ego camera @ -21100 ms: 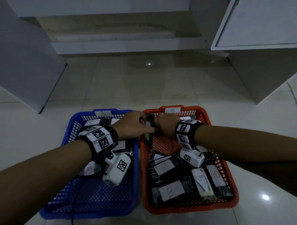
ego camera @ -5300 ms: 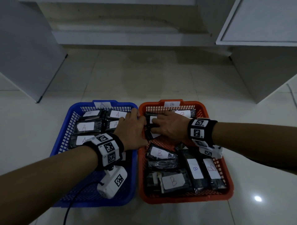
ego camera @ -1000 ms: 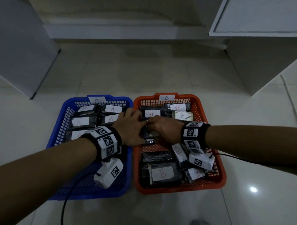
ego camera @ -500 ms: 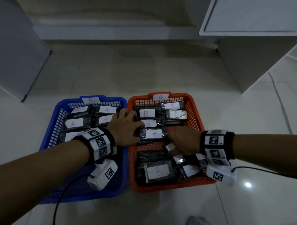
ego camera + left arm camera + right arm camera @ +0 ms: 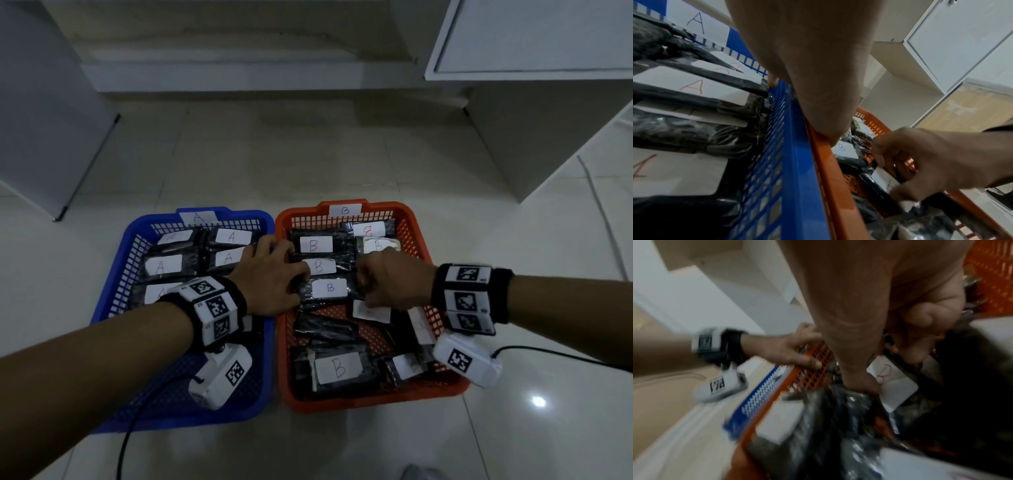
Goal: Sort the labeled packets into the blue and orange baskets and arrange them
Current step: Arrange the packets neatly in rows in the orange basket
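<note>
The blue basket (image 5: 118, 270) on the left holds several black packets labelled A (image 5: 164, 265). The orange basket (image 5: 419, 236) beside it holds black packets labelled B (image 5: 315, 245), in rows at the far end and loose at the near end. My left hand (image 5: 284, 263) rests over the two touching rims, its thumb against a B packet (image 5: 329, 287). My right hand (image 5: 368, 294) is curled over the middle of the orange basket and pinches a dark packet by its white label (image 5: 371, 311); that packet (image 5: 882, 177) also shows in the left wrist view.
Both baskets stand on a pale tiled floor (image 5: 308, 164). A grey cabinet panel (image 5: 44, 120) rises at the left and a white cabinet (image 5: 531, 41) at the right. A thin cable (image 5: 596, 212) runs along the floor on the right.
My right hand has moved from the loose packets at the near end toward the middle of the orange basket, with a labelled packet in its fingers. The left hand stays on the rims.
</note>
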